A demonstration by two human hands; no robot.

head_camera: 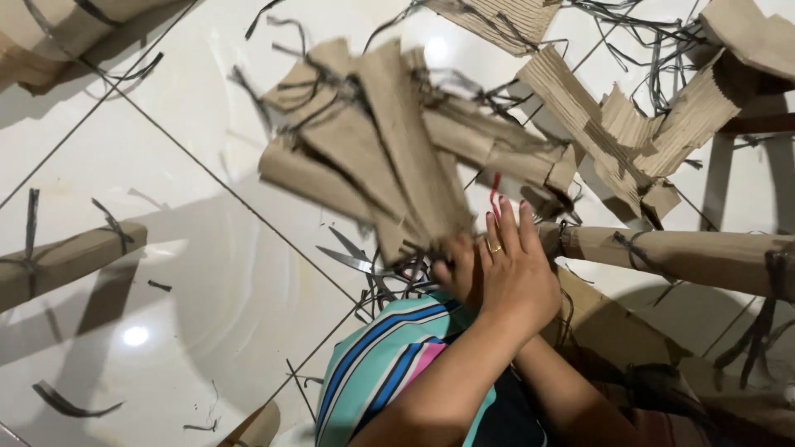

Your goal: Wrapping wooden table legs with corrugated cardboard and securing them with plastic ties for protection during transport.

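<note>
While the left hand [517, 277] lies with fingers [507, 228] pressed together over the right hand [458, 269], whose grip I cannot tell, both meet the near end of a fanned bundle of brown corrugated cardboard strips [377, 145] above the white tiled floor [166, 273], metal scissors [352, 258] just left.

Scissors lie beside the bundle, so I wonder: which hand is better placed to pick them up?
Probably the left hand: its fingers are open and it grips nothing, while the right hand is clamped on the bundle of brown paper strips. The scissors lie close by.
</note>
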